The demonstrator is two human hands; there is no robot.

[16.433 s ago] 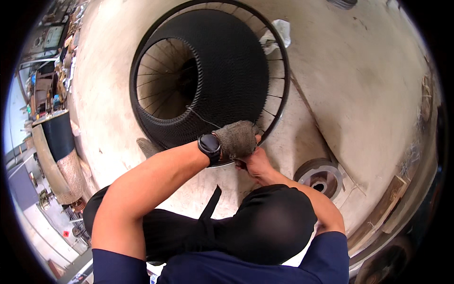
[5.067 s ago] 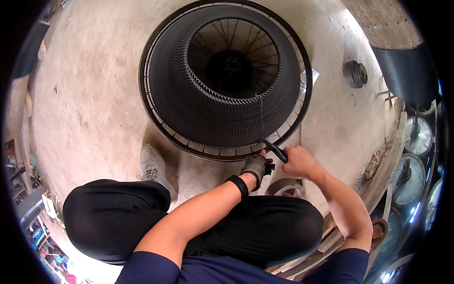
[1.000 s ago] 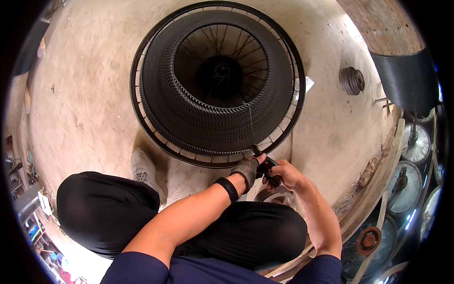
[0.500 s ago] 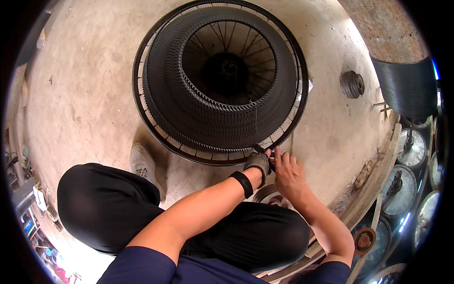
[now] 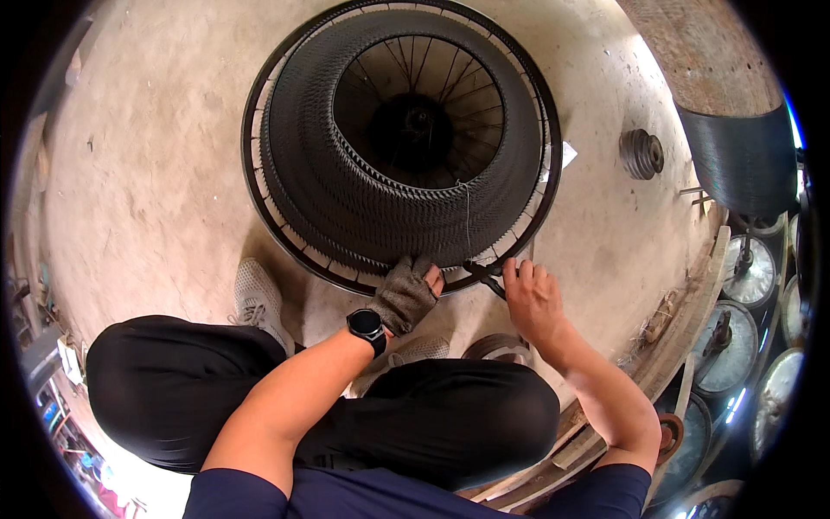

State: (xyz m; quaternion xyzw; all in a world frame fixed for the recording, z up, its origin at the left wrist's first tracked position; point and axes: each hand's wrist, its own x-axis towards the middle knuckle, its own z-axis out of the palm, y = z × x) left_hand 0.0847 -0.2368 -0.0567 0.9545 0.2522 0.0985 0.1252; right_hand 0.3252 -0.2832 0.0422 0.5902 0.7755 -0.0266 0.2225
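Observation:
A large coil of dark toothed strip (image 5: pixel 380 227), wound in stacked rings, sits on a spoked wheel with a black rim (image 5: pixel 256 195). My left hand (image 5: pixel 405 297), in a grey fingerless glove, rests its fingers on the coil's near lower edge, thumb apart. To its right, my right hand (image 5: pixel 532 303), bare, is closed round the handles of black pliers (image 5: pixel 491 275). The jaws of the pliers lie over the near right part of the rim, opening toward the coil. A thin loose strand (image 5: pixel 469 221) runs from the coil's inner edge down toward the jaws.
A ribbed metal pulley (image 5: pixel 641 154) stands on the concrete floor at the right. Beyond it is a wooden drum wound with dark strip (image 5: pixel 743 156). Several round metal discs (image 5: pixel 731 346) lie behind wooden beams (image 5: pixel 700 320). A round metal object (image 5: pixel 497 348) sits near my right knee.
My left hand has moved left, away from the pliers, onto the coil's lower edge. My right hand keeps the pliers near the rim, shifted slightly right.

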